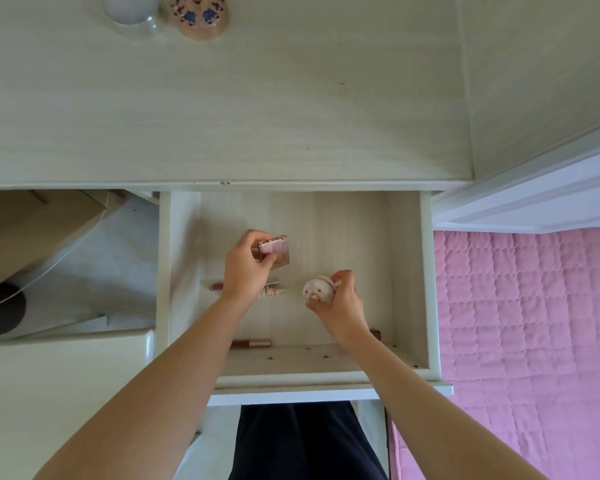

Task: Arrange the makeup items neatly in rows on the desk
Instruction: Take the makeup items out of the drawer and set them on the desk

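The makeup items are all down in the open drawer, none yet on the table above it. The left hand pinches a small square pink compact between thumb and fingertips, tilted on edge. The right hand curls its fingers round a round white compact with a printed lid. Beneath the left wrist lie a clear lip gloss tube and a small decorated tube; a rose-coloured lipstick rests by the drawer's front wall, and another dark tube peeps from behind the right wrist.

The main risk, as I judge it, is the lift out: both hands must clear the table's front edge, which overhangs the back of the drawer, and a knock there could loosen the light pinch on the square compact and drop it. The tubes are round and likely to roll, spoiling any row. On the table's far side stand a clear glass and a patterned round thing, well away from the hands.
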`<state>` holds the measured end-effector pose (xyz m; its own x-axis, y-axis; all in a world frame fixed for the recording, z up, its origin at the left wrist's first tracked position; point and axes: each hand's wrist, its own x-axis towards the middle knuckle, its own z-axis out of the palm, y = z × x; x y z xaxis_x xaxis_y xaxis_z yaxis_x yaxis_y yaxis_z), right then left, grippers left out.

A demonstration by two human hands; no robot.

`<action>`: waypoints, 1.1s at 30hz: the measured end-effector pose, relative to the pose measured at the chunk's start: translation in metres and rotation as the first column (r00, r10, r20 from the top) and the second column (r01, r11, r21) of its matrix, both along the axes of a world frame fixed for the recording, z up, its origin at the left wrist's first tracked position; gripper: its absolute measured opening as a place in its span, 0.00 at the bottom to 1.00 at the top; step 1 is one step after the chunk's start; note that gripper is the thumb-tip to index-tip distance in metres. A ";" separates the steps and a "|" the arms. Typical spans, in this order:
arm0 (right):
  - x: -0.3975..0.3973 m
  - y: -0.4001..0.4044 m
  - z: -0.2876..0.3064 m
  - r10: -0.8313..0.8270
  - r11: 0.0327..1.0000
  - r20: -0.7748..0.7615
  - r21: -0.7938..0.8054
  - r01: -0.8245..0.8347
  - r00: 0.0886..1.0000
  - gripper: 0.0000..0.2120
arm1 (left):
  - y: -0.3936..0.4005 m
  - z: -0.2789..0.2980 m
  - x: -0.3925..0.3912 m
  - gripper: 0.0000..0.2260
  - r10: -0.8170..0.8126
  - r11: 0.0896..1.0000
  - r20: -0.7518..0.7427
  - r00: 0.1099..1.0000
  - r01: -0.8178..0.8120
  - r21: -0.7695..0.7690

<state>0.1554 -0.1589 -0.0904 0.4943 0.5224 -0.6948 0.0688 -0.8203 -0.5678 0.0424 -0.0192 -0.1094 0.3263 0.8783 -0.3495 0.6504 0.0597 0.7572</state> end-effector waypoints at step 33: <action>0.007 0.138 0.158 -0.047 0.936 0.028 0.351 0.034 0.999 0.15 | 0.064 0.166 -0.037 0.11 0.462 0.887 0.343 0.818 -0.425 -0.181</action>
